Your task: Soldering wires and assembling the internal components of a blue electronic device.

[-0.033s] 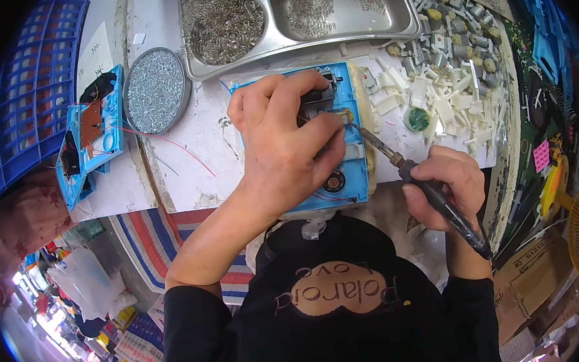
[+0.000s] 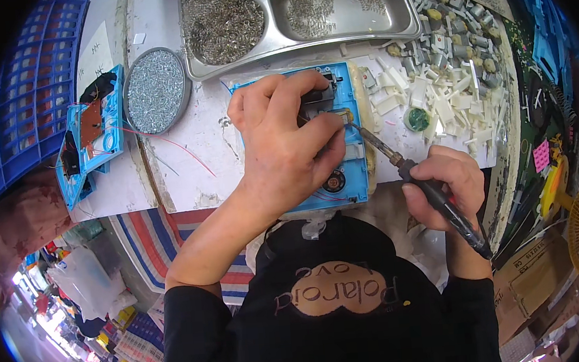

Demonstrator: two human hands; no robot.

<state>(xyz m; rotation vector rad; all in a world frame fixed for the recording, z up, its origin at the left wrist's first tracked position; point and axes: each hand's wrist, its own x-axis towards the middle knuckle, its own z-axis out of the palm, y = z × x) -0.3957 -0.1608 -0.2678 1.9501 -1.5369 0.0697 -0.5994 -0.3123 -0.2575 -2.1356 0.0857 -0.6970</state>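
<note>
Head view: we find the blue case at the edge of the table. Our left hand half-curls over it; we cannot tell its hold. Our right hand wraps a soldering iron, tip at the case.

The white worktable carries a metal tray, a round dish and white plastic parts. A pale pad apparently lies beneath a blue casing.
</note>
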